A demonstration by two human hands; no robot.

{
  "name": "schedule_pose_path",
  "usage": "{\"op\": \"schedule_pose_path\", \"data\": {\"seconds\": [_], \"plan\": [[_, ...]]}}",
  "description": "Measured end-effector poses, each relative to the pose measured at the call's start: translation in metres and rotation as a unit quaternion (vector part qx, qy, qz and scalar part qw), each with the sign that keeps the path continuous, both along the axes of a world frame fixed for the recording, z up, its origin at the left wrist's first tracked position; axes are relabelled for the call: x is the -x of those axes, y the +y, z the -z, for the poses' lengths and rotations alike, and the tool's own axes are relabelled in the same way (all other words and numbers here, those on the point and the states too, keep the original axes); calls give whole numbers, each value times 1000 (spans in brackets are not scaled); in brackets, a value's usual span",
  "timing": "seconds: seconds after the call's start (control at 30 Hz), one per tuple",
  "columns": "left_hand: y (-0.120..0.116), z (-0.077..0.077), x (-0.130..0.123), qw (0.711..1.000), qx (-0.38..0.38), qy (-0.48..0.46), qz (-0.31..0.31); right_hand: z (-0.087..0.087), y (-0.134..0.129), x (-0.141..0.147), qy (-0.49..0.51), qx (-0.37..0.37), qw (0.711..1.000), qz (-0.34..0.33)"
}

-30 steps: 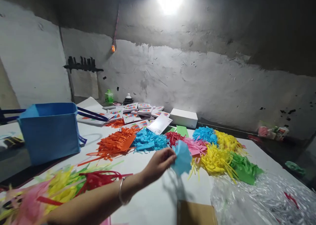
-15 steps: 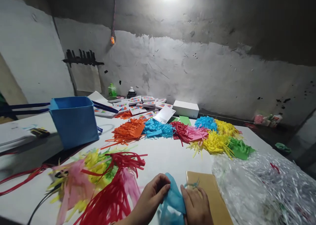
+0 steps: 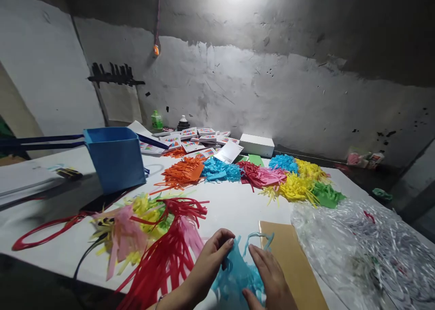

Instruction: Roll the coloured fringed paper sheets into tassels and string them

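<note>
Over a white table (image 3: 231, 208), the left hand (image 3: 212, 255) pinches blue tissue paper (image 3: 237, 271); the right hand (image 3: 272, 278) is beside it, thumb and fingers apart. Blurred strips seem partly separated, others bunched; fringed red paper (image 3: 168, 251) lies nearby.

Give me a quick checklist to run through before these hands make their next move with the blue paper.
1. Left hand pinching the blue paper: ok.
2. Right hand closed on it too: not ok; its thumb and fingers are spread apart.
3. Right fingertips touching the paper: cannot tell.
4. Blue strands all gathered in: not ok; a thin strand curls out over the brown sheet.
5. Blue paper apart from the clear plastic: ok; the brown sheet lies between them.
6. Blue bag standing upright: ok.
</note>
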State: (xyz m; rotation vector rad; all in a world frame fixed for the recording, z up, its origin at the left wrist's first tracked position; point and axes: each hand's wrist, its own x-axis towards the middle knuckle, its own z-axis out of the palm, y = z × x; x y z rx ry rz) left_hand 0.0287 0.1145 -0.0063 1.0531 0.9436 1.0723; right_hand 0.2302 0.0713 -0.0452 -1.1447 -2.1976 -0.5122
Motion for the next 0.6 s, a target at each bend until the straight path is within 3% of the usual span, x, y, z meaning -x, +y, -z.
{"op": "schedule_pose_path", "data": {"seconds": [0.17,0.27,0.33,0.43,0.53,0.6], "plan": [[-6,4,-6,999,-18,15,24,9,5,21,42,-54,998,10],[-10,8,-2,985,-128,113,28,11,5,22,70,-74,994,44],[-14,13,1,939,-264,220,29,9,3,23,102,-81,989,69],[-15,21,-1,830,-423,364,13,9,0,29,145,-73,983,84],[-13,28,-9,741,-508,436,-62,11,1,38,162,-73,976,123],[-12,29,-14,714,-539,442,-69,13,2,42,179,-74,973,125]]}}
